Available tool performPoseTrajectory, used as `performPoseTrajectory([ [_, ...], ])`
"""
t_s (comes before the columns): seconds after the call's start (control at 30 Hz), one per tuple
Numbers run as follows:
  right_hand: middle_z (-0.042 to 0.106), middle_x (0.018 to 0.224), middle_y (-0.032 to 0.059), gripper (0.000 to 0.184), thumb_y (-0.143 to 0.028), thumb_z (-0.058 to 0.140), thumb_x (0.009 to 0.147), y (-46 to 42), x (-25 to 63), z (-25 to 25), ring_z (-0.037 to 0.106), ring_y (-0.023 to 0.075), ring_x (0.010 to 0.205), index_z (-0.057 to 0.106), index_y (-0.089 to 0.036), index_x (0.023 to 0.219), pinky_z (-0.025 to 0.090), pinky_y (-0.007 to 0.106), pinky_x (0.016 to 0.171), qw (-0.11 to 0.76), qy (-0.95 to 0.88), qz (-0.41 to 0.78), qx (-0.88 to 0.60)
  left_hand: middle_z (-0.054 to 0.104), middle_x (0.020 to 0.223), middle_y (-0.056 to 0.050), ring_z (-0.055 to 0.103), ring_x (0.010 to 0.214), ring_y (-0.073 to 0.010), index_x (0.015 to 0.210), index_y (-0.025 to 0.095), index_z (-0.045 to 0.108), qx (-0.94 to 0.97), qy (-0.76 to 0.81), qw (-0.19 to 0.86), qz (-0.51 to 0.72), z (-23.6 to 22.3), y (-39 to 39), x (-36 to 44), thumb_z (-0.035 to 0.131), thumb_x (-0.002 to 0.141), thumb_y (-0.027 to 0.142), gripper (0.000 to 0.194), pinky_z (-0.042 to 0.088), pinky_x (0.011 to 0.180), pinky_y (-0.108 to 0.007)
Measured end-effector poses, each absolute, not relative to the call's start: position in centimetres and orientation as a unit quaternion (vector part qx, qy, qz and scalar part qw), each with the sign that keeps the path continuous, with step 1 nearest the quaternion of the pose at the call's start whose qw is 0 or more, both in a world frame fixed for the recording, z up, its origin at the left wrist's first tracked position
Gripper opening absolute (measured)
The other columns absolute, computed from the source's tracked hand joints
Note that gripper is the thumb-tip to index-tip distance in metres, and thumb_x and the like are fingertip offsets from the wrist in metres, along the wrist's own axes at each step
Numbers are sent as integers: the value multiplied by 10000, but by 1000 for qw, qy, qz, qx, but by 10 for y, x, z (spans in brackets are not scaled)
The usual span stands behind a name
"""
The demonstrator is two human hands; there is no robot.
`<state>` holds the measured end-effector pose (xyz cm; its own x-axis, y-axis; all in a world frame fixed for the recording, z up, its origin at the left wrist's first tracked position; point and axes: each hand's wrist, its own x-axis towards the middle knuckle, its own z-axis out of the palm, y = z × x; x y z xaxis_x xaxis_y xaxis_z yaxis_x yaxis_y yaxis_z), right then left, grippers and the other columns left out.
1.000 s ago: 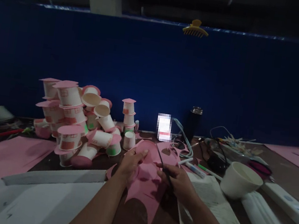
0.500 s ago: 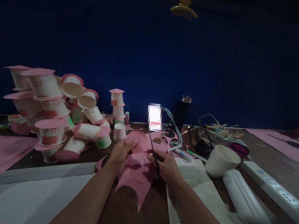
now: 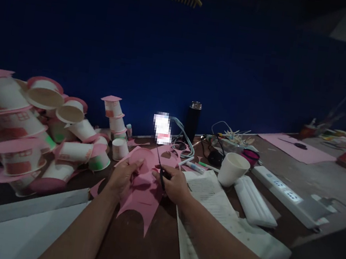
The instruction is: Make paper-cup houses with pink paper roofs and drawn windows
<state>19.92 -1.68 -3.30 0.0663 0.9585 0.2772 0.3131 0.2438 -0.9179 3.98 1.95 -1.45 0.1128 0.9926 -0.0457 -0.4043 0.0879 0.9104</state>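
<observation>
My left hand (image 3: 123, 177) pinches a sheet of pink paper (image 3: 140, 204) with thumb and fingers. The sheet has curved cut-outs along its edges and a pointed tip hanging toward me. Beyond the thumb, a rounded pink area (image 3: 142, 157) shows on the paper. In my right hand (image 3: 174, 184) are dark-handled scissors (image 3: 162, 178), the fingers closed around the handles. Their thin blades point away from me, over the paper. Whether the blades are parted I cannot tell.
Paper cups with pink paper tops (image 3: 23, 155) are piled at left, near a small cup tower (image 3: 116, 117). A lit phone (image 3: 162, 128), a black flask (image 3: 192, 121), a white cup (image 3: 233, 169) and a power strip (image 3: 280, 189) stand beyond and right. Printed sheets (image 3: 202, 193) lie beside my right arm.
The view has turned to the right, so everything sits further left in the picture. My hands keep hold of the paper and the scissors, in nearly the same pose.
</observation>
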Motion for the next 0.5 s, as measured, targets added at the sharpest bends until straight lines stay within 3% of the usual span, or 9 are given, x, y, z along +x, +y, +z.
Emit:
performPoseTrajectory([
  [0.17, 689, 737, 18, 364, -407, 607, 765, -16, 200, -33, 589, 156, 650, 704, -189, 1040, 447, 230, 551, 521, -593, 299, -537, 606, 568, 33, 534, 454, -103, 728, 151, 580, 387, 379, 640, 544, -16, 20, 39, 779, 588, 320, 296, 424, 405, -203],
  [0.37, 640, 648, -10, 358, -385, 609, 765, -17, 203, -28, 546, 128, 583, 701, -194, 1053, 428, 218, 536, 529, -587, 285, -543, 479, 418, 78, 341, 327, -18, 546, 150, 505, 382, 408, 608, 564, -19, 25, 34, 799, 572, 295, 328, 229, 300, -126],
  [0.5, 635, 628, -13, 363, -378, 614, 759, -17, 203, -27, 527, 117, 542, 703, -182, 1052, 415, 210, 508, 531, -577, 287, -550, 489, 425, 73, 369, 345, -21, 533, 149, 495, 378, 414, 613, 557, -22, 26, 34, 806, 564, 309, 351, 272, 316, -119],
])
